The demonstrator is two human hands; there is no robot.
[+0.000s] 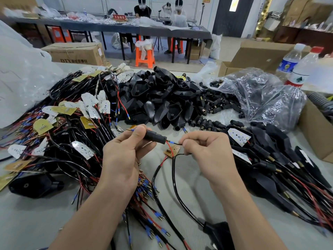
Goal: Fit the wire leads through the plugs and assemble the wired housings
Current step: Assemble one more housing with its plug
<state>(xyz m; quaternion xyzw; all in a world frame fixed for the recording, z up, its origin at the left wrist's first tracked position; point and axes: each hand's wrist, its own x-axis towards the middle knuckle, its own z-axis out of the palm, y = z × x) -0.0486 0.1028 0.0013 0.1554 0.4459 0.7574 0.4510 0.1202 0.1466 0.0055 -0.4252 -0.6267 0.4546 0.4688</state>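
My left hand [124, 152] grips a black cylindrical plug [155, 137] between thumb and fingers. A blue-sleeved lead tip sticks out of the plug's left end by my thumb. My right hand [203, 152] pinches a black wire lead [177, 143] with a blue-sleeved brass tip right at the plug's right opening. A red lead runs from the plug down to a small brown circuit board [172, 150] that hangs between my hands. Two black cables [173, 184] trail from the board toward me.
A heap of empty black housings [162, 98] lies behind my hands. Wired boards are tangled at the left [59, 127]. Loose plugs [212, 105] and a plastic bag [261, 94] are at the right, assembled units [281, 159] beside them. Two bottles [297, 67] and cardboard boxes stand at the far right.
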